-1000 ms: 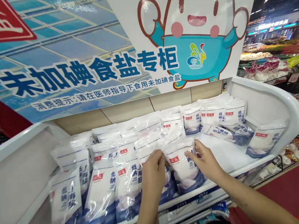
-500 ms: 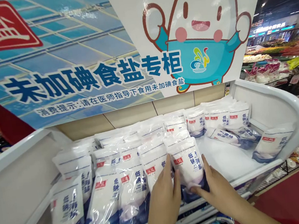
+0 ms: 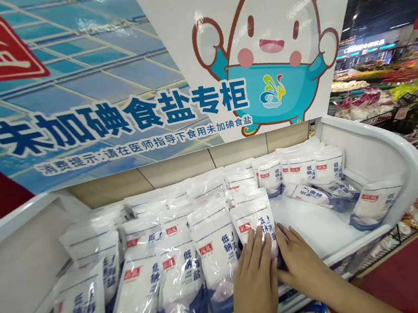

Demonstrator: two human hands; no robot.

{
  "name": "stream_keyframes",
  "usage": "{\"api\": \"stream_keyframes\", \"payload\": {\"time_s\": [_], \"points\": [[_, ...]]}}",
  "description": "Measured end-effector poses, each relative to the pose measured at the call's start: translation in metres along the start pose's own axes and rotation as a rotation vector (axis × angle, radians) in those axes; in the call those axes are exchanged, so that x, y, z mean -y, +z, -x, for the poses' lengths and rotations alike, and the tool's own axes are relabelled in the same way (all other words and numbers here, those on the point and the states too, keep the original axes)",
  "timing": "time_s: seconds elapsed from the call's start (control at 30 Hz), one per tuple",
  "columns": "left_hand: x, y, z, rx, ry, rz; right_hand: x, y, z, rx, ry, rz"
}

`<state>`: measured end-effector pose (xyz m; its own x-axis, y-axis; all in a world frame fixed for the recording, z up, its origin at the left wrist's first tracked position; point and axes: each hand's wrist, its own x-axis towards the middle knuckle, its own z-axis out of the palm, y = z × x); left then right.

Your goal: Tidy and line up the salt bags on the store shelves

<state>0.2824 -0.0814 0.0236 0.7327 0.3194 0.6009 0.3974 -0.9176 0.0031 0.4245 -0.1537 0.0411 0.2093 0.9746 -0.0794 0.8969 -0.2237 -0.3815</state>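
Note:
A white and navy salt bag (image 3: 251,212) with a red label stands upright at the front of the display bin (image 3: 305,226). My left hand (image 3: 254,275) lies over the bag's lower front, its fingers stretched out flat against it. At the bag's right edge is my right hand (image 3: 303,261), fingers extended and touching its side; its thumb is partly hidden near the left hand. The lower part of the bag is covered by both hands. Directly to its left, a matching salt bag (image 3: 217,262) stands in the front row.
More salt bags (image 3: 134,292) fill the left and back of the bin. To the right, one salt bag (image 3: 307,195) lies on its side and another salt bag (image 3: 374,202) leans by the white side wall (image 3: 375,141). A large sign (image 3: 121,121) rises behind.
My left hand has moved from the bag's left side onto its front, fingers now flat. My right hand remains at the right edge, its thumb no longer across the front. The view has shifted slightly.

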Motion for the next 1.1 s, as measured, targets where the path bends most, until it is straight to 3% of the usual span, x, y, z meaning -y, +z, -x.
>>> {"api": "stream_keyframes", "payload": {"time_s": [0.13,0.27,0.37,0.53,0.63,0.77,0.87,0.93,1.0,1.1], "points": [[0.007,0.013,0.007,-0.064,0.008,-0.021,-0.026,-0.023,0.007,-0.006,0.044,-0.072],[0.005,0.017,0.011,-0.108,-0.005,0.010,-0.059,-0.066,0.004,-0.367,0.215,0.131],[0.002,0.015,0.011,-0.104,-0.091,0.035,-0.064,-0.094,-0.010,-0.510,0.300,0.248],[-0.003,0.013,0.011,-0.071,-0.138,0.042,-0.044,-0.132,-0.060,-0.632,0.055,0.365],[-0.005,0.012,0.012,-0.052,-0.171,0.033,-0.031,-0.157,-0.080,-0.537,-0.010,0.468],[-0.003,0.010,0.015,-0.030,-0.175,0.005,-0.027,-0.175,-0.062,-0.338,0.185,0.438],[-0.002,0.009,0.018,-0.012,-0.172,-0.019,-0.033,-0.160,-0.043,-0.196,0.344,0.434],[-0.002,0.009,0.019,0.000,-0.157,-0.025,-0.039,-0.143,-0.044,-0.122,0.368,0.466],[-0.002,0.009,0.020,0.005,-0.142,-0.024,-0.045,-0.131,-0.052,-0.108,0.356,0.493],[-0.001,0.008,0.021,-0.003,-0.138,-0.009,-0.054,-0.131,-0.062,-0.147,0.340,0.517]]}}
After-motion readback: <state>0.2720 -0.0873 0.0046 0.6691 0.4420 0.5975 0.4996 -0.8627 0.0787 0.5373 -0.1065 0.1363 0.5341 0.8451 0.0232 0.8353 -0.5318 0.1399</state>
